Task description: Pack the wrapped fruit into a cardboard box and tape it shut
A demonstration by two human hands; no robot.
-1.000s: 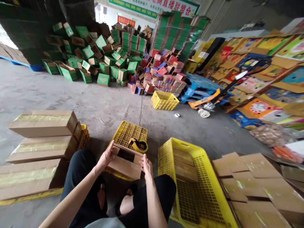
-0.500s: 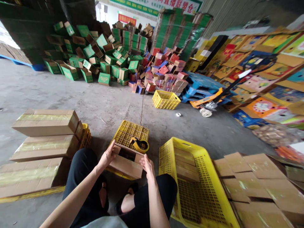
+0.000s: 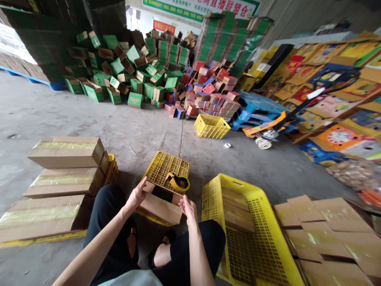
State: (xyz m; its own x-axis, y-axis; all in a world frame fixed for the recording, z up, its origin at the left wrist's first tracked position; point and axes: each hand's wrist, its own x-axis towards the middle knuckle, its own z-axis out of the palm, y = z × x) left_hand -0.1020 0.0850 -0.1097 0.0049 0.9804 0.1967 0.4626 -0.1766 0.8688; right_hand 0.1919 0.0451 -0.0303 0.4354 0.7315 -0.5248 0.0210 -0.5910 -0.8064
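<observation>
A small open brown cardboard box (image 3: 159, 208) rests on an upturned yellow crate (image 3: 163, 168) between my knees. My left hand (image 3: 137, 195) grips the box's left end, fingers over the top flap. My right hand (image 3: 187, 207) touches its right end, fingers slightly spread. A yellow tape dispenser (image 3: 177, 182) sits on the crate just beyond the box.
A yellow crate (image 3: 269, 246) with flat cardboard inside stands at my right, folded cartons (image 3: 327, 234) beyond it. Taped brown boxes (image 3: 65, 171) are stacked at my left. Green and red boxes (image 3: 149, 75) are piled at the back, with a small yellow basket (image 3: 211, 126) and a pallet jack (image 3: 268, 131).
The view has shifted slightly to the right. Both hands stay on the ends of the box, barely moved.
</observation>
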